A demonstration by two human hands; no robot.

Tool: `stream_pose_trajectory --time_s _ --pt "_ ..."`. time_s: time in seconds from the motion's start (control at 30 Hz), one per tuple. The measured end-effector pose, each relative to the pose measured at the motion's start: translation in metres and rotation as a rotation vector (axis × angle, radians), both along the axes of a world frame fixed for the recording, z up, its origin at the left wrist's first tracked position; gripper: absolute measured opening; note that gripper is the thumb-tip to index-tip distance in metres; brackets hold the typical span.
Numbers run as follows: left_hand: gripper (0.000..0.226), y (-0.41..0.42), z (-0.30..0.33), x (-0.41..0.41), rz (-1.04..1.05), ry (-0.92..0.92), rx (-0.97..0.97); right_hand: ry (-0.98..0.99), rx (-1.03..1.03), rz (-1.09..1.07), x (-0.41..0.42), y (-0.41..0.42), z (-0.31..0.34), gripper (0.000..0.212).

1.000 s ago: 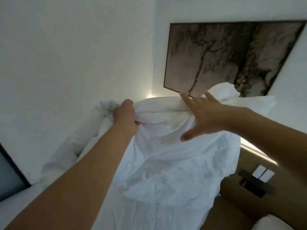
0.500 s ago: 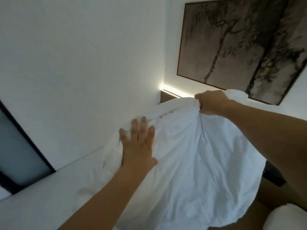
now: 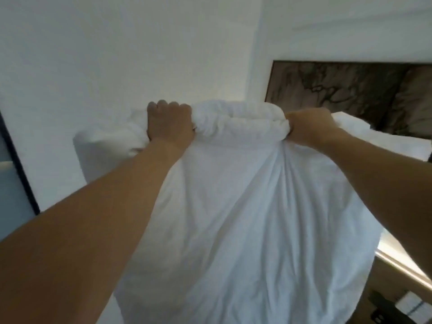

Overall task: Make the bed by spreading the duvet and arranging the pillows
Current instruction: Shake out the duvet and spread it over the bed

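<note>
Both fists clenched on the duvet's (image 3: 233,206) bunched top edge, left grip (image 3: 170,123) at 10 o'clock, right grip (image 3: 311,127) at 2: I should widen them before shaking it flat.

- My left hand (image 3: 169,123) and right hand (image 3: 308,127) each grip the bunched top edge of the white duvet (image 3: 245,206).
- It hangs in folds before a framed picture (image 3: 350,90).

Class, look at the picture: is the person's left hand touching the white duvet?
Touching. The head view shows the left hand with fingers curled round the bunched top edge of the duvet, gripping it.
</note>
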State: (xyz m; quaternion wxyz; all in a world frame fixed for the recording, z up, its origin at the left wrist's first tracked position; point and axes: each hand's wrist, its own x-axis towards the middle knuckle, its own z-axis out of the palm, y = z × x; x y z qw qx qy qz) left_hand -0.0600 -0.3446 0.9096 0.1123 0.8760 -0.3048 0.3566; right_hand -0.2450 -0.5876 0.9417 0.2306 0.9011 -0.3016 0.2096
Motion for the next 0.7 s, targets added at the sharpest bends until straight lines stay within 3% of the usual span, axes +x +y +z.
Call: stream_pose_trajectory --time_s 0.07,0.17,0.27,0.37,0.43,0.53,0.7 --pt "0.025 -0.022 0.005 -0.016 -0.009 -0.093 -0.041 -0.2 0.044 0.032 0.012 -0.002 -0.017 0.022" --pt "0.027 -0.024 -0.038 -0.034 -0.051 -0.022 0.328 0.236 0.198 0.133 0.002 0.022 -0.088 0.023" --pt "0.024 0.013 -0.013 -0.006 0.0 0.015 0.204 0.249 0.215 0.139 -0.018 0.003 -0.035 0.027" --pt "0.02 0.027 0.021 0.004 0.128 -0.151 0.03 0.128 0.09 0.123 0.012 0.0 0.013 0.023" --pt "0.021 0.019 0.025 -0.014 0.064 -0.099 0.094 0.169 0.136 0.177 0.04 0.021 -0.002 0.025" --pt "0.029 0.037 0.003 -0.006 0.031 0.0 0.198 0.396 0.212 0.241 0.051 0.033 -0.019 0.026" --pt "0.023 0.061 -0.018 0.039 0.161 0.023 0.221 0.374 0.283 0.224 0.062 0.019 -0.014 0.024"
